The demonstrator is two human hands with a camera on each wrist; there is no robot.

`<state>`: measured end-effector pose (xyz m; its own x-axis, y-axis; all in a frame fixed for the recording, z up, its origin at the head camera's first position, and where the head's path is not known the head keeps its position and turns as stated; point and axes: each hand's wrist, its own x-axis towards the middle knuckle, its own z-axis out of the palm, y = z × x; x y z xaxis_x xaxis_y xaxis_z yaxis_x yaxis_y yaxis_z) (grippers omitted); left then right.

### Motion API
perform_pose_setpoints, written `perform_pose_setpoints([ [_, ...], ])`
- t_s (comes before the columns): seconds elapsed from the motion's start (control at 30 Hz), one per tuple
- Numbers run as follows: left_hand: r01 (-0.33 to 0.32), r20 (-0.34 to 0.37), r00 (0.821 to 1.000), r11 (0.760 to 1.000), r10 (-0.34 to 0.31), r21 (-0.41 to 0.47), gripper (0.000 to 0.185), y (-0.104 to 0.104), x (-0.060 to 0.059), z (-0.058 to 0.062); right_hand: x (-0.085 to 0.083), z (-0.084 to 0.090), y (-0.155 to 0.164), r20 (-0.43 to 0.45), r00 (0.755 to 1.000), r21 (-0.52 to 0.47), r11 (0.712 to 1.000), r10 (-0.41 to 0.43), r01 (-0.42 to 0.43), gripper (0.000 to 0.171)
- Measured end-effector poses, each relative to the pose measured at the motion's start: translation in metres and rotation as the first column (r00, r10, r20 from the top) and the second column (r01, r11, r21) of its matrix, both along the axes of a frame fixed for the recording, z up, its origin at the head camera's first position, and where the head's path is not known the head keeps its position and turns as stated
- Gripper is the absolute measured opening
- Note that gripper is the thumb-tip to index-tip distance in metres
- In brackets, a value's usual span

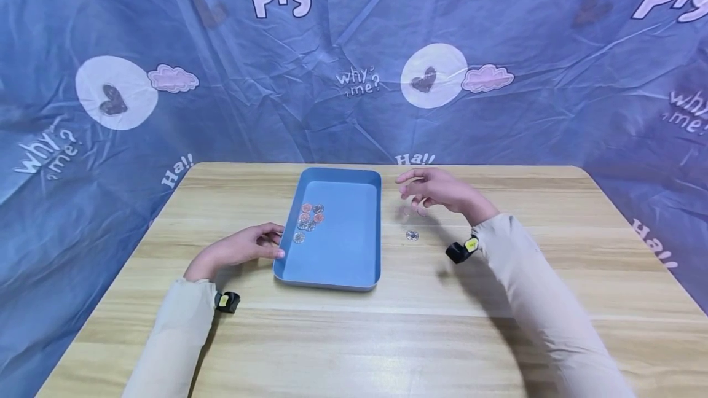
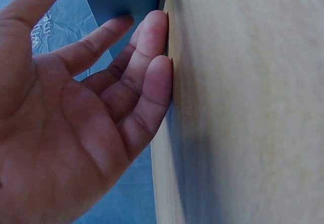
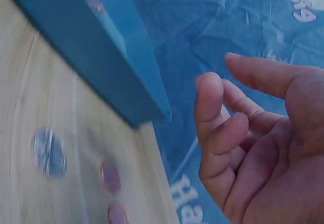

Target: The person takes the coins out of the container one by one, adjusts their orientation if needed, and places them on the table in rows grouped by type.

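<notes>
Even, soft light from above fills the head view, with faint shadows under both sleeves on the table [image 1: 387, 336]. The backdrop [image 1: 354, 48] bows at the edges from wide-angle distortion. In the right wrist view the coins [image 3: 49, 151] smear with motion blur.

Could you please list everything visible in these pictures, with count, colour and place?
tray: one, blue, middle of the table.
coins in tray: about six, silver and reddish, clustered in its far left part.
coins on table: one silver, plus two blurred reddish ones beyond it, right of the tray.
table: one, light wood.
backdrop cloth: one, blue, printed, behind the table.
wrist cameras: two, black, one at each wrist.
left hand: fingers straight, touching the tray's left wall.
right hand: empty, fingers loosely curled, above the loose coins.
</notes>
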<state>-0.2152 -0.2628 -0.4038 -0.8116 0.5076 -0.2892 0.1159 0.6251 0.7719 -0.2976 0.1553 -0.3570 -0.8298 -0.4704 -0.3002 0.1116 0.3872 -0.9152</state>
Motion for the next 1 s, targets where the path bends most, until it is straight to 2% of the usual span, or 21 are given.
perform_pose_setpoints([
  [0.1,0.006,-0.002,1.000,1.000,-0.006,-0.001,0.066,0.000,0.000,0.000,-0.001,0.004,-0.016,-0.009,1.000,-0.017,1.000,0.026,-0.027,0.042],
  [0.3,-0.011,0.010,1.000,1.000,0.011,-0.010,0.068,-0.001,0.000,-0.001,-0.003,0.006,-0.050,-0.009,1.000,-0.028,0.999,0.028,-0.028,0.041],
  [0.47,-0.020,0.022,1.000,1.000,0.020,-0.009,0.069,-0.001,-0.001,-0.001,-0.004,0.001,-0.079,0.007,0.998,-0.021,0.998,0.061,-0.061,0.047],
  [0.77,-0.017,0.020,1.000,1.000,0.017,-0.005,0.068,-0.002,0.000,0.001,-0.010,-0.007,-0.124,-0.055,0.991,0.106,0.987,0.124,-0.117,0.042],
  [1.0,-0.023,0.033,0.999,1.000,0.023,0.006,0.066,0.000,0.000,0.000,-0.010,-0.024,-0.144,-0.040,0.990,0.064,0.989,0.133,-0.131,0.039],
])
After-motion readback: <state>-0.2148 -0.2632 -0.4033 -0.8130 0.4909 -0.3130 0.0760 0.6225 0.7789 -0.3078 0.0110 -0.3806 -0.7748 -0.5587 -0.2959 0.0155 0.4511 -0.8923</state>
